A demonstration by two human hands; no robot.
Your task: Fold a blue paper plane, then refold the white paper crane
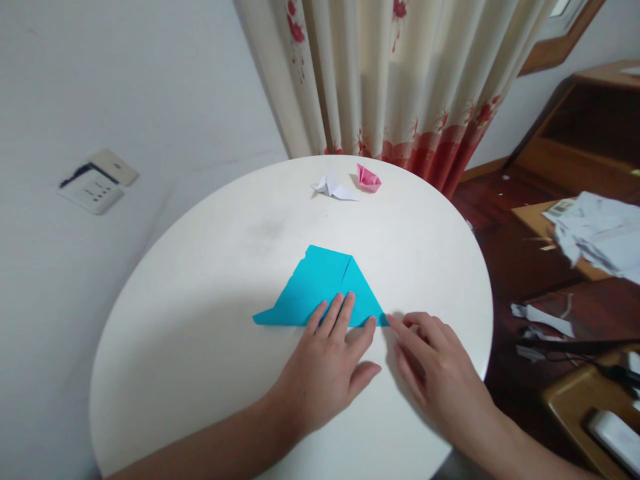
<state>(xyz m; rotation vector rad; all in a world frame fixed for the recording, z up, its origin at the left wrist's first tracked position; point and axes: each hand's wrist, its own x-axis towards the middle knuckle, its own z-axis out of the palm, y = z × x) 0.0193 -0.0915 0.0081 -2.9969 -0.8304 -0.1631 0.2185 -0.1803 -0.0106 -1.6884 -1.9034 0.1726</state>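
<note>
Left hand [327, 360] flat on blue paper [320, 290], right hand [433, 363] open at corner; crooked crease likely if paper slips.

A single head-worn view looks forward and steeply down from just above the near edge of the round white table [200, 320]. It sits close, with both forearms entering from the bottom. Beyond the far rim it takes in the curtain [400, 73] and wall [125, 80].
</note>
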